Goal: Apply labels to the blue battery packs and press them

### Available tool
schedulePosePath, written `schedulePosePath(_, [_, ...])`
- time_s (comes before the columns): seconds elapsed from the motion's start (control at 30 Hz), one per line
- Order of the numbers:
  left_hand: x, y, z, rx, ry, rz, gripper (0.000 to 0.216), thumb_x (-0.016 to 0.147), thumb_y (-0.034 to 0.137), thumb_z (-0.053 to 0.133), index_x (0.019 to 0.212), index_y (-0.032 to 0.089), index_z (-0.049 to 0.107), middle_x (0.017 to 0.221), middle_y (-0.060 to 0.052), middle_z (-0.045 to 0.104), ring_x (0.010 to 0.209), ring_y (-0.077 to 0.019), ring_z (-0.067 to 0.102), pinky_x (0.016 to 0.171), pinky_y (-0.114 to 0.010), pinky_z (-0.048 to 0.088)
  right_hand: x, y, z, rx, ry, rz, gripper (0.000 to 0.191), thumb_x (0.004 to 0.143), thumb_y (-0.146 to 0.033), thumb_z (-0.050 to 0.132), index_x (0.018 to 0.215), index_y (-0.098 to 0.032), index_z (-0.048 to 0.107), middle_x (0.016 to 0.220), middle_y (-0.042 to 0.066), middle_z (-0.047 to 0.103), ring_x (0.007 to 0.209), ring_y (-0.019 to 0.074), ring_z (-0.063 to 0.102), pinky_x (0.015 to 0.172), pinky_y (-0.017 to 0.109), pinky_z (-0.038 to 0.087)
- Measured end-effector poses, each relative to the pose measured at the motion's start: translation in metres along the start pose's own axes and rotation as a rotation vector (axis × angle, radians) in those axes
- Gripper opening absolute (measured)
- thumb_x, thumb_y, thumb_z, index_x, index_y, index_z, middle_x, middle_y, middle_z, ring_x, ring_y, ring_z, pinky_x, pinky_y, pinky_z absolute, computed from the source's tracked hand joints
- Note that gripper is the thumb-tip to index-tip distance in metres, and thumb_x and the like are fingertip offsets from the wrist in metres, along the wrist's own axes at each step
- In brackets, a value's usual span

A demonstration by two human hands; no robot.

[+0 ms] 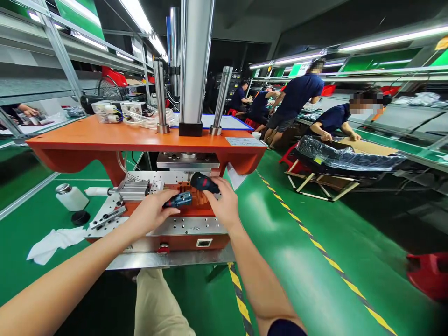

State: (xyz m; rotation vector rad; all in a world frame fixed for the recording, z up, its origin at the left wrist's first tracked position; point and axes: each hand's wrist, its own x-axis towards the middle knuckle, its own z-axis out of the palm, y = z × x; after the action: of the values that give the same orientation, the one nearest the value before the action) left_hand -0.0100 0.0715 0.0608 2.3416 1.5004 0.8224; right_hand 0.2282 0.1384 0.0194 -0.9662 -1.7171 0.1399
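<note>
My left hand (157, 207) is closed on a dark blue-grey plastic part (180, 200) with small fittings at its end. In my right hand (224, 201) is a black, rounded cylindrical part (204, 182), tilted with its thick end toward the upper left. Both parts hang just above the copper-coloured fixture (200, 198) of an orange press (147, 139). The two parts are close together but apart. Above the fixture is the press's steel upper plate (187, 161). What kind of parts these are, I cannot tell.
Left of the fixture stand a white bottle (72, 198), a black cap (80, 217) and a white cloth (58, 242). A red button (163, 248) sits on the press front. Co-workers occupy the right side, one at a plastic-lined bin (346, 154). A red stool (429, 275) is at far right.
</note>
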Motion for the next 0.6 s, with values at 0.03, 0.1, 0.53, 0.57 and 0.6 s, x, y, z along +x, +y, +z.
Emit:
schedulePosePath(0.03, [0.013,0.001,0.002,0.025,-0.016,0.043,0.047,0.091,0.035,0.061,0.136,0.021,0.059,0.137,-0.009,0.064,0.122,-0.0291,0.063,0.102,-0.040,0.052,-0.016,-0.004,-0.006,0.028,0.124,0.023,0.031,0.090,-0.030,0.066,0.119,-0.020,0.064,0.119,0.012,0.067,0.113,0.0253,0.063,0.101,0.045,0.051])
schedulePosePath(0.1, [0.038,0.003,0.006,0.070,-0.059,0.086,0.047,0.092,0.028,0.057,0.138,0.021,0.057,0.137,-0.010,0.063,0.121,-0.0289,0.063,0.102,-0.040,0.051,-0.053,-0.010,-0.019,0.065,0.256,0.111,0.034,0.092,-0.033,0.063,0.123,-0.020,0.062,0.122,0.013,0.065,0.115,0.0257,0.062,0.101,0.046,0.052])
schedulePosePath(0.53, [0.043,-0.018,0.057,0.308,-0.065,0.164,0.077,0.096,0.063,0.041,0.150,0.008,0.042,0.159,-0.020,0.035,0.150,-0.0346,0.030,0.123,-0.053,0.026,-0.150,0.024,-0.039,0.296,0.401,0.735,0.049,0.084,-0.050,0.068,0.118,-0.015,0.066,0.110,0.011,0.071,0.098,0.0235,0.066,0.093,0.040,0.052])
schedulePosePath(0.57, [0.034,-0.023,0.054,0.313,-0.035,0.175,0.077,0.095,0.064,0.042,0.153,0.012,0.039,0.159,-0.017,0.036,0.149,-0.0353,0.030,0.123,-0.056,0.023,-0.143,0.025,-0.033,0.335,0.416,0.754,0.049,0.085,-0.051,0.067,0.117,-0.015,0.066,0.108,0.010,0.072,0.096,0.0228,0.066,0.091,0.037,0.052])
schedulePosePath(0.6, [0.026,-0.030,0.049,0.306,-0.004,0.181,0.076,0.095,0.064,0.041,0.155,0.019,0.036,0.160,-0.012,0.037,0.149,-0.0362,0.030,0.123,-0.060,0.021,-0.137,0.027,-0.028,0.372,0.444,0.774,0.048,0.085,-0.052,0.066,0.115,-0.016,0.067,0.106,0.009,0.072,0.095,0.0220,0.066,0.088,0.035,0.052])
